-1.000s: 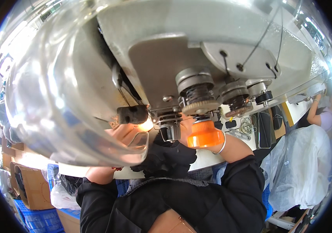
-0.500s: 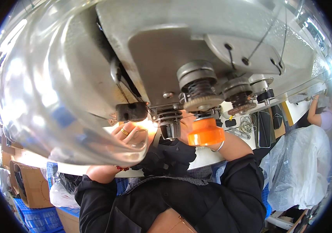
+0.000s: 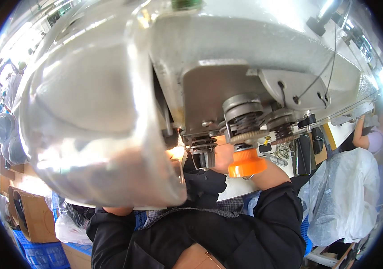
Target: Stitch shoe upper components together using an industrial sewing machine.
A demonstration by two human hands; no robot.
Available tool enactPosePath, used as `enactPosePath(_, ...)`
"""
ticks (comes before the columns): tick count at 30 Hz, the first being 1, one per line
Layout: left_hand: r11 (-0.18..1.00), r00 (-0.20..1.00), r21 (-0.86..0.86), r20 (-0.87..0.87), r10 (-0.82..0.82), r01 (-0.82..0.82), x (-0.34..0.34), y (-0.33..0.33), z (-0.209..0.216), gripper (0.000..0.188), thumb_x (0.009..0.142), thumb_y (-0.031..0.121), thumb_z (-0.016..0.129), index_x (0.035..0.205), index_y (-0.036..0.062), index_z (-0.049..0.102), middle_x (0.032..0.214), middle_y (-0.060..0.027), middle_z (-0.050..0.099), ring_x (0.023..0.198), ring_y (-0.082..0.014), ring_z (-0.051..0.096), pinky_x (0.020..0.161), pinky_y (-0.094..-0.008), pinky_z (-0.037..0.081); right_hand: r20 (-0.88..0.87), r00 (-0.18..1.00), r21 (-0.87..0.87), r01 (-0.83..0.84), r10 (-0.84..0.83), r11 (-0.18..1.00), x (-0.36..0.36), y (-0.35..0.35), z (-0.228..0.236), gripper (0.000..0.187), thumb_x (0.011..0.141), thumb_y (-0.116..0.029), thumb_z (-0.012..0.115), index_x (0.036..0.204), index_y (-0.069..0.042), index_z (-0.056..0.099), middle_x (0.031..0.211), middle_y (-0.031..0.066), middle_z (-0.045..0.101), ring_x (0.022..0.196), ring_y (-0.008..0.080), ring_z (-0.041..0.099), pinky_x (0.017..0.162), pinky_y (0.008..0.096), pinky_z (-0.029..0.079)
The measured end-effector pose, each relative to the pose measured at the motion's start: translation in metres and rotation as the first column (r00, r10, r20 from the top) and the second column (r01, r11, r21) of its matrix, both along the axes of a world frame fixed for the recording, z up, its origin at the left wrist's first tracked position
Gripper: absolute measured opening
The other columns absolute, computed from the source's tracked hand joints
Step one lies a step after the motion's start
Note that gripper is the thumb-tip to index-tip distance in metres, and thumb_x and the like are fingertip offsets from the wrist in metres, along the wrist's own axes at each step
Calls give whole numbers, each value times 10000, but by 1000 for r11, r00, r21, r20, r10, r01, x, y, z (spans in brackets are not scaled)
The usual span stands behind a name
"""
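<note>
Straight to the black cloth, bunched near the middle of the view, below the sewing machine and just above the person's dark jacket. Right by its edge, the right hand, partly covered by an orange cap; cannot tell whether gripping the cloth or only lying beside it. Over to the left hand: hidden behind the big shiny cover, with just a bit of left forearm peeking out below; cannot tell its grip, nor whether together with the right or apart. A warm glow right at the cover's edge! Above the orange cap, round metal dials, and higher up, dark thread leading to a holed plate. Out past the right hand, a tangled cable beside a flat black case. Farther right, clear plastic sheeting, then a co-worker in lilac. Away to the left, a cardboard box above a blue crate.
</note>
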State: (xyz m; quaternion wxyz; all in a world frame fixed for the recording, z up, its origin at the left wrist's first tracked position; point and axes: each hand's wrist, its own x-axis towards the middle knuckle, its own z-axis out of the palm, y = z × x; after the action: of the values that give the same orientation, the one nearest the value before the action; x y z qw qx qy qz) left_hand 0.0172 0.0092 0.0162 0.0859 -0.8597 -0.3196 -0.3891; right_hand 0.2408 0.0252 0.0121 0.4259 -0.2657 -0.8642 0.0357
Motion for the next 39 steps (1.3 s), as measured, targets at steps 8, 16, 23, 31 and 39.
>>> enactPosePath(8,929,941,362,-281,190,-79,-14,17,-11,101,650,215,672,748,197,686,761,35,587,677,-170,566,535,-347,380,0,999,94,54,-54,994,-4,0,-14,272,697,-249,704,946,-139,692,929,41,682,776,241,656,603,342,517)
enactPosePath(16,993,960,-24,-259,107,-117,-16,15,-1,87,631,110,690,705,109,645,759,-45,599,695,-238,601,596,-376,460,89,992,143,73,-87,987,-1,-7,-20,263,732,-272,634,980,-195,670,961,-40,663,938,167,628,783,378,495)
enactPosePath(23,1000,997,2,-70,12,-12,-24,17,5,162,674,109,735,818,129,664,839,-20,611,694,-207,617,589,-342,450,-31,999,207,34,-28,978,-14,-7,-39,118,749,-101,606,856,-90,654,775,81,609,656,303,571,570,397,432)
enactPosePath(31,995,969,-68,-241,53,-71,-28,11,13,170,736,122,701,894,131,638,938,-19,613,674,-177,611,550,-336,434,9,978,343,192,-207,919,-19,-9,-24,141,808,-126,596,924,-92,668,836,79,657,652,298,588,582,389,440)
enactPosePath(39,997,986,-76,-165,19,-32,-24,24,14,172,759,97,703,889,39,607,835,-82,595,706,-279,594,618,-381,487,108,994,-1,-26,26,1000,-5,-10,-10,394,799,-41,584,1188,18,601,1058,202,647,883,330,653,742,412,523)
